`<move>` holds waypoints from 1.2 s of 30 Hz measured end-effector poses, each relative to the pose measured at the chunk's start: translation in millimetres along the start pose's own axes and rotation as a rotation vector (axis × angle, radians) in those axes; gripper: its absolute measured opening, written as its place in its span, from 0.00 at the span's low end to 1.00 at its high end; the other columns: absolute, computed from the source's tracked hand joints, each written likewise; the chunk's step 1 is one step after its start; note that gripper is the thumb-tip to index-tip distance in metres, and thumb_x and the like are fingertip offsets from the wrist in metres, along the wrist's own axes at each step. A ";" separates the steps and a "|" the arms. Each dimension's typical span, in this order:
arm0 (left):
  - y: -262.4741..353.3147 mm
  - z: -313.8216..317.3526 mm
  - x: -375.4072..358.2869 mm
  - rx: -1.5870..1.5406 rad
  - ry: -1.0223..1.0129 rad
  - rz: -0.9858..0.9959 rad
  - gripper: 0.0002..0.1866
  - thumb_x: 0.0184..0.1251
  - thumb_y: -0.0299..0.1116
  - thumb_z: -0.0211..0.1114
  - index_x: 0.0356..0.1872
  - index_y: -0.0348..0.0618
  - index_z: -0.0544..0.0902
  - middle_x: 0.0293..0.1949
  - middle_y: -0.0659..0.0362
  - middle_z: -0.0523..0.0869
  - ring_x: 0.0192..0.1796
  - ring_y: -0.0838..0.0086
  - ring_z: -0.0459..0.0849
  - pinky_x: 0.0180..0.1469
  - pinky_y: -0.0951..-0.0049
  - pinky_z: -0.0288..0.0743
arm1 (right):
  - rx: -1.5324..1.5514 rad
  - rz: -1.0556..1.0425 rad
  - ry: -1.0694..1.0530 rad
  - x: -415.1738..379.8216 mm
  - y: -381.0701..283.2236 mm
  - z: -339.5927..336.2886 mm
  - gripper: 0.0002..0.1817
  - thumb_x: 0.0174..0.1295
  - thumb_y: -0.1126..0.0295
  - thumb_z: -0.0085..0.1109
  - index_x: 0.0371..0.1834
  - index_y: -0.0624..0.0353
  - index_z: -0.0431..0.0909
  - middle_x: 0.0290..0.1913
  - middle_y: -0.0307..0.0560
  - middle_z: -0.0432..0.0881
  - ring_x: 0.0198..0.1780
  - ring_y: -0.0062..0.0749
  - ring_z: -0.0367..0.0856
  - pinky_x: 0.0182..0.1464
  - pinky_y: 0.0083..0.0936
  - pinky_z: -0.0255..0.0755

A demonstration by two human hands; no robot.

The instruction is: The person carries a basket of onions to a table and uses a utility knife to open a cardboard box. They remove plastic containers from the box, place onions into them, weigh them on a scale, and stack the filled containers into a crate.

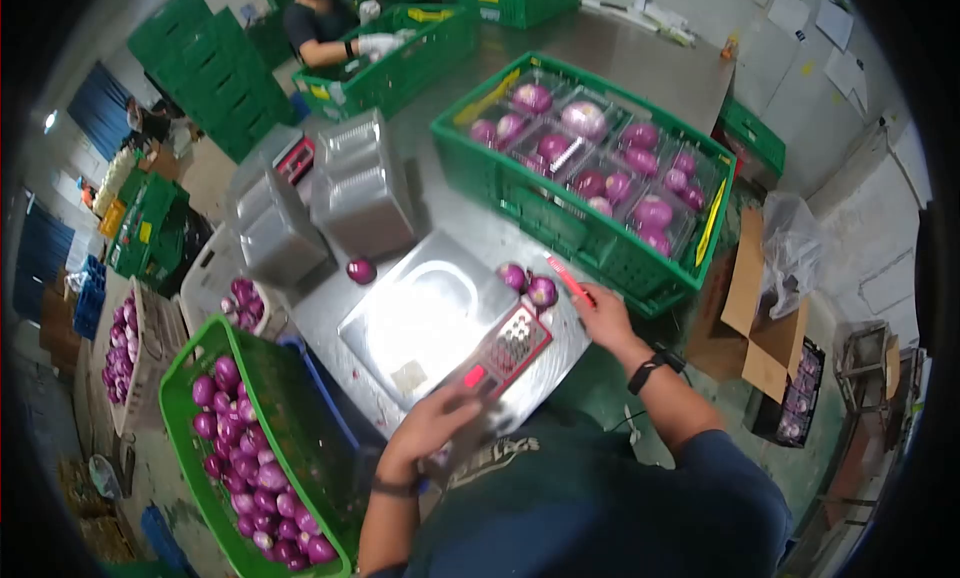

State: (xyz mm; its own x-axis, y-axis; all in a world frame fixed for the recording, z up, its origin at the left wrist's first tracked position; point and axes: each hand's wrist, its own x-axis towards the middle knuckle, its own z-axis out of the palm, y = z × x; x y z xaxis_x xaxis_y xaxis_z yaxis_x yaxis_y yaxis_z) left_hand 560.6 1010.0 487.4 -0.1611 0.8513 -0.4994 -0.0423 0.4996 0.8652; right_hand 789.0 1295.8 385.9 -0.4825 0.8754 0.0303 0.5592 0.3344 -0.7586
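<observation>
My right hand [604,318] is closed round a red-handled cutter [568,276] beside two red onions [541,291] on the steel table. In front of me sits a weighing scale [430,303] with a shiny, bare metal platform and a red-edged keypad panel [515,343]. My left hand [437,420], fingers stretched out, is at the near corner of the scale, close to the panel. A single onion [361,270] lies past the scale's far left edge.
A green crate [590,233] of clear-packed onions stands at the right. Stacked plastic trays [362,193] are at the back left. A bright green basket [320,468] of loose onions is by my left. Across the table a gloved person [325,28] works at another crate.
</observation>
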 end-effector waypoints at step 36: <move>-16.6 -164.0 -359.7 0.426 1.452 -0.407 0.18 0.67 0.39 0.73 0.44 0.32 0.85 0.34 0.54 0.88 0.36 0.74 0.83 0.42 0.71 0.76 | 0.077 -0.712 -0.067 160.1 -262.8 112.8 0.18 0.63 0.64 0.69 0.53 0.59 0.82 0.56 0.51 0.83 0.61 0.49 0.78 0.66 0.39 0.70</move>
State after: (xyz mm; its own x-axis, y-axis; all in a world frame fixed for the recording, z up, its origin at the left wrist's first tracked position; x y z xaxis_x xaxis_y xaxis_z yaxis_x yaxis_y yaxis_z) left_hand 457.5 669.2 659.9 -0.9951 -0.0984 -0.0016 -0.0867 0.8692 0.4867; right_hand 488.7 1308.7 516.7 -0.7541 0.4301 0.4963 0.0455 0.7881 -0.6138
